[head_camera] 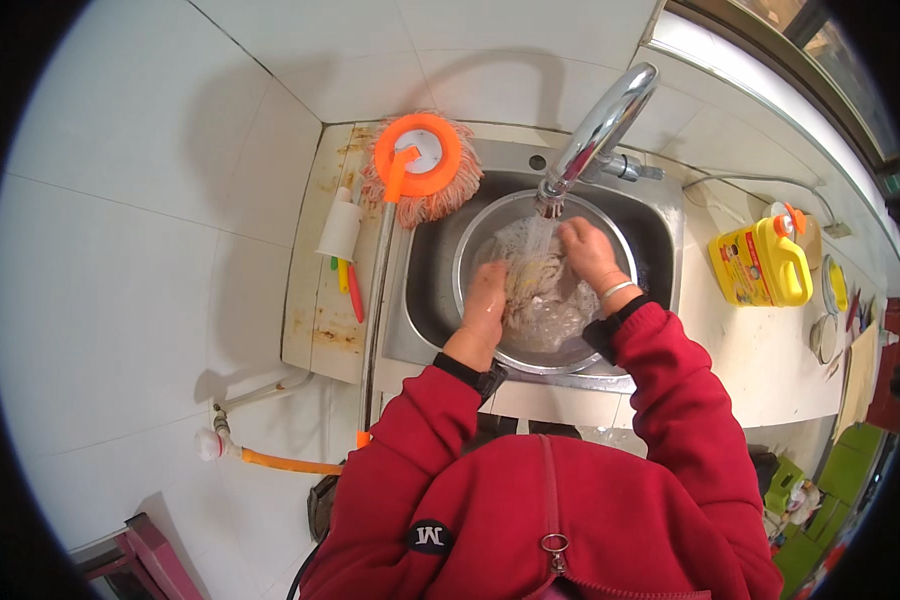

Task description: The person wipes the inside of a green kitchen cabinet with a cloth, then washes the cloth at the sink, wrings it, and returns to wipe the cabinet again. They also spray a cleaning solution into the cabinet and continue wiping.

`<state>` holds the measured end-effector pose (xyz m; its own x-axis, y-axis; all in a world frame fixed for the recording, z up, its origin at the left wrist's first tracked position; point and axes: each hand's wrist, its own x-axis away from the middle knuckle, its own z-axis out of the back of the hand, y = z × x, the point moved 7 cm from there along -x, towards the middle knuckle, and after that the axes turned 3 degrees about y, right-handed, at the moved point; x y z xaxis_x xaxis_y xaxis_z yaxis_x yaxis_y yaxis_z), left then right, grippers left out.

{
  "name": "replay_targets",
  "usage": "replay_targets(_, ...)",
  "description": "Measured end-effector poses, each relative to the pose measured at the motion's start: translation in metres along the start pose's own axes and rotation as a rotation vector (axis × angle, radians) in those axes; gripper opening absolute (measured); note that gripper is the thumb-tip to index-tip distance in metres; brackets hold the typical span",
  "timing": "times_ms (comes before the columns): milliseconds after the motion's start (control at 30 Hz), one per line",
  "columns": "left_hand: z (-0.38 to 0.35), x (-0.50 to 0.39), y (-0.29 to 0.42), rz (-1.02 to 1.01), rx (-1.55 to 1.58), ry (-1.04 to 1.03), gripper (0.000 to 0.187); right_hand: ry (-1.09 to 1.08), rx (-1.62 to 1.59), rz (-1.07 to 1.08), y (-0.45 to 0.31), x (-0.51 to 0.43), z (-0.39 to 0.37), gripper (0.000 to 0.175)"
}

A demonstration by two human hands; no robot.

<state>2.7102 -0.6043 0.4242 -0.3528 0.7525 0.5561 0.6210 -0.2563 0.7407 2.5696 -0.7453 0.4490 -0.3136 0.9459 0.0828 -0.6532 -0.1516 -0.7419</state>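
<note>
A round metal basin [461, 289] stands inside a stainless steel sink [427, 315]. In its sudsy water lies a wet, stringy bundle [532, 289] that looks like a mop head. Water pours onto it from the chrome faucet [596, 127]. My left hand [487, 296] rests against the bundle's left side, its fingertips hidden by strands and water. On the upper right, my right hand [591, 251] has its fingers curled around some of the strands. Dark bands circle both sleeve cuffs, and a bracelet [616, 290] is on my right wrist.
An orange mop [418, 154] leans at the sink's left, its metal pole [379, 300] running down beside me. Near it, a white cup [340, 225] lies over colored-handled utensils [354, 292]. At right stand a yellow jug [757, 262] and jars [823, 337]. Tiled walls close in behind and left.
</note>
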Motion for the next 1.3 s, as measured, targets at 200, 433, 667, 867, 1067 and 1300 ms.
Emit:
replay_targets(200,0.015,-0.002,0.029,-0.133,-0.095,0.006,0.055,-0.205,0.282,0.245,0.053,-0.019,-0.008,0.018)
replay_targets(433,0.019,0.028,0.005,0.266,-0.136,-0.013,0.06,-0.612,0.682,0.234,0.083,0.016,-0.108,0.032)
replay_targets(667,0.027,0.036,0.006,0.257,-0.135,-0.01,0.055,-0.423,0.837,0.166,0.073,0.008,-0.088,0.037)
replay_targets(867,0.027,0.041,0.01,0.24,-0.158,-0.05,0.051,-0.741,0.717,0.284,0.1,0.025,-0.125,0.047)
replay_targets(1067,0.026,0.043,0.007,0.237,-0.196,-0.085,0.052,-0.841,0.724,0.2,0.128,0.052,-0.152,0.028)
replay_targets(1300,-0.003,0.026,-0.031,0.323,-0.181,-0.2,0.058,-0.516,0.038,0.489,-0.065,0.076,0.009,0.019)
